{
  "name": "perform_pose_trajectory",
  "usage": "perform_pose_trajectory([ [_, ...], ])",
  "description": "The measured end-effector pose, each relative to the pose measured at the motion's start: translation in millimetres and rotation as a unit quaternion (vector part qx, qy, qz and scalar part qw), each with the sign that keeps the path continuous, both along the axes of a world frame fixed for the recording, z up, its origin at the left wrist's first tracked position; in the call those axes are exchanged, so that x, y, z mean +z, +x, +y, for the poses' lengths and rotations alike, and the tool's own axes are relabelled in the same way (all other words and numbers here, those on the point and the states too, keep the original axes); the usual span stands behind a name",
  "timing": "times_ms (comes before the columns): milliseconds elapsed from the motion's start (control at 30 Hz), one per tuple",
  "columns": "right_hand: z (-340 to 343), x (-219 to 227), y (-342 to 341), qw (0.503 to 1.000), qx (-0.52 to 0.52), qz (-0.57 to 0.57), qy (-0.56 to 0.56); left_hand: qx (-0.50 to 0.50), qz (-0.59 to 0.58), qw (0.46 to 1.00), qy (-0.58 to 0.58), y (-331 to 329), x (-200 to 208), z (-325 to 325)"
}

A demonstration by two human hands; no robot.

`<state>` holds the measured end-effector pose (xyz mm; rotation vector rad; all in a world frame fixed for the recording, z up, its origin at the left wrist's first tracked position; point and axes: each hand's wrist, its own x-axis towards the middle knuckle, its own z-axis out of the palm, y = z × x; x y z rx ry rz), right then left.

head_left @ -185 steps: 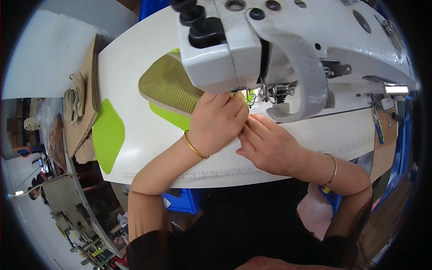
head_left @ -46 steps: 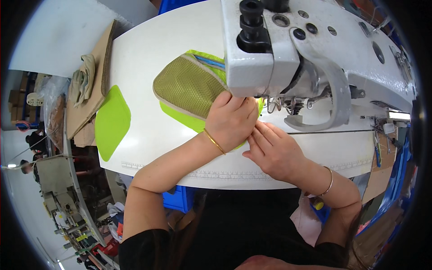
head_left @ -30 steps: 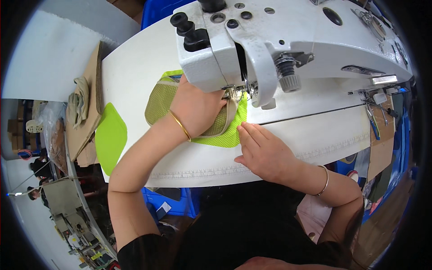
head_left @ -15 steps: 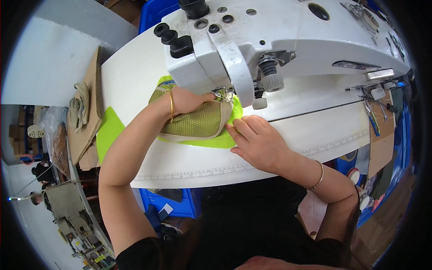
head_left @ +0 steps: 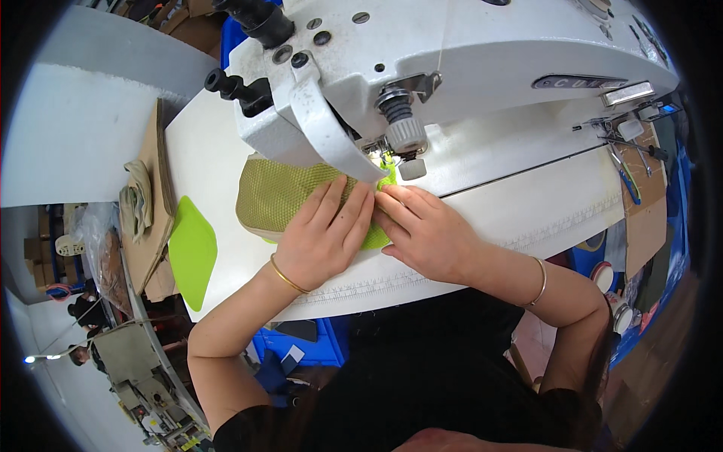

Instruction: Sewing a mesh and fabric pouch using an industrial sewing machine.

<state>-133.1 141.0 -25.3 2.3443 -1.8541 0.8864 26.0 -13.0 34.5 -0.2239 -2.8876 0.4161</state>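
A mesh fabric piece (head_left: 275, 192), olive and lime green with a pale border, lies on the white table under the head of a sewing machine (head_left: 331, 113). My left hand (head_left: 324, 230) rests on this piece with its fingers stretched out toward the needle. Beside it my right hand (head_left: 429, 233) has its fingertips at the lime edge near the presser foot, fingers extended and laid on the cloth. Both hands press from above rather than grasp. The needle area is partly covered by the machine's white guard arm (head_left: 327, 120).
A lime green panel (head_left: 193, 252) lies at the table's left edge, beside cardboard (head_left: 151, 188) with a folded cloth. Screwdriver and scissor-like tools (head_left: 625, 173) lie on the right. A blue bin (head_left: 320, 343) stands below the table's front edge. Printed ruler markings run along the front.
My left hand has moved off the needle area toward me and now lies flat on the mesh. My right hand has stayed close to the lime edge. The whole view has shifted slightly.
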Motion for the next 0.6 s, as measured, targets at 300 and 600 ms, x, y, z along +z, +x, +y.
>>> perform_pose_trajectory([
  [300, 0, -3, 0, 1.000, -0.002, 0.025, -0.007, -0.070, 0.073, 0.995, -0.014, -2, 0, -13],
  [600, 3, -4, -1, 0.998, 0.011, 0.060, 0.012, -0.009, 0.070, 0.992, 0.104, -22, -4, -13],
])
